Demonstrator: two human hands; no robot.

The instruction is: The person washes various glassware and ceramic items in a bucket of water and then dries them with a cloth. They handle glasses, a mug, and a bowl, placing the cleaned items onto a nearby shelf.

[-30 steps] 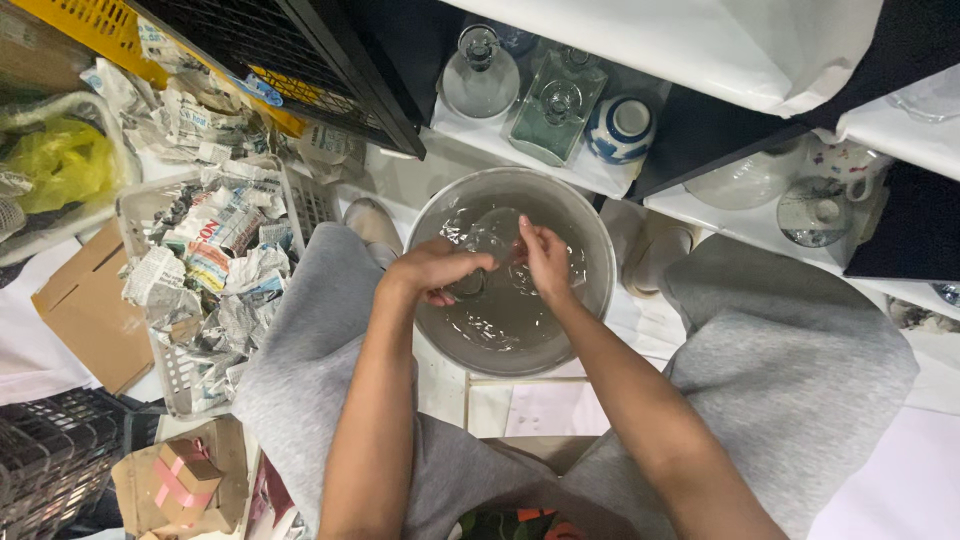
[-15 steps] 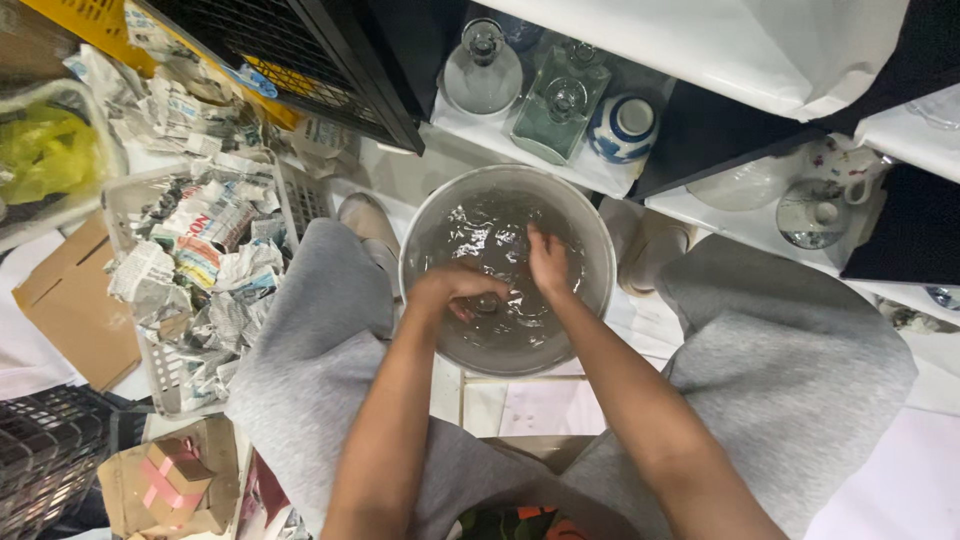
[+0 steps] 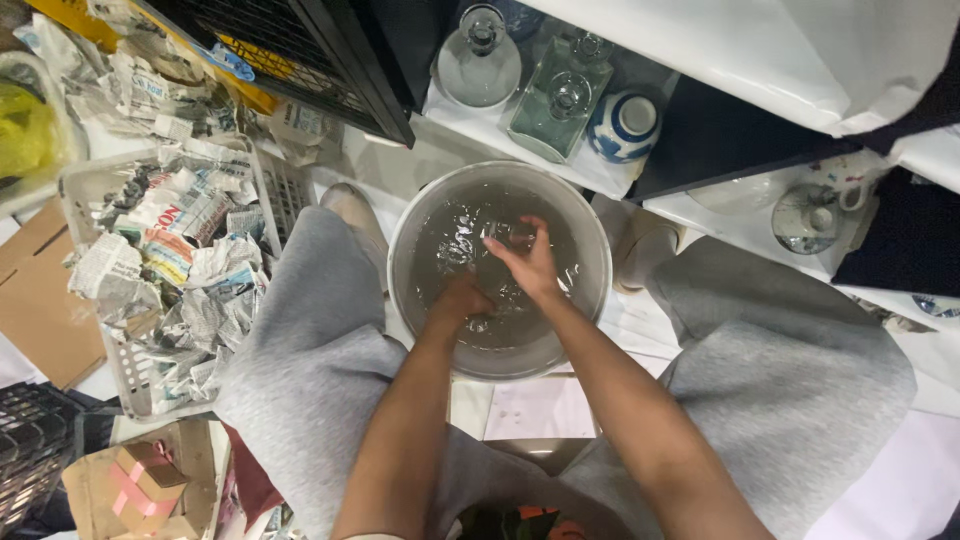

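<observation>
Both hands in grey basin (image 3: 590, 300) of water, btwn knees. Right hand (image 3: 525, 262) fingers curled round clear glass item (image 3: 500, 238) at water surface. Left hand (image 3: 462, 300) submerged, curled; grip can't tell. Basket (image 3: 100, 340) w/ crumpled newspaper (image 3: 190, 270) to left.

Grey basin (image 3: 420, 215), smooth and matt, probably plastic, filled with clear rippled water throwing glossy glints. Wet bare skin on left hand (image 3: 462, 300) and right hand (image 3: 528, 265), around a transparent glass piece (image 3: 497, 238), barely discernible. Soft matt grey knit on trousers (image 3: 790, 370). Crumpled printed newspaper (image 3: 190, 265), rough and dull, in a white plastic basket (image 3: 115, 375). 2 clear glossy glass decanters (image 3: 478, 62) beside 1 glazed blue-and-white ceramic bowl (image 3: 622, 125). Brown matt cardboard (image 3: 35, 300).
</observation>
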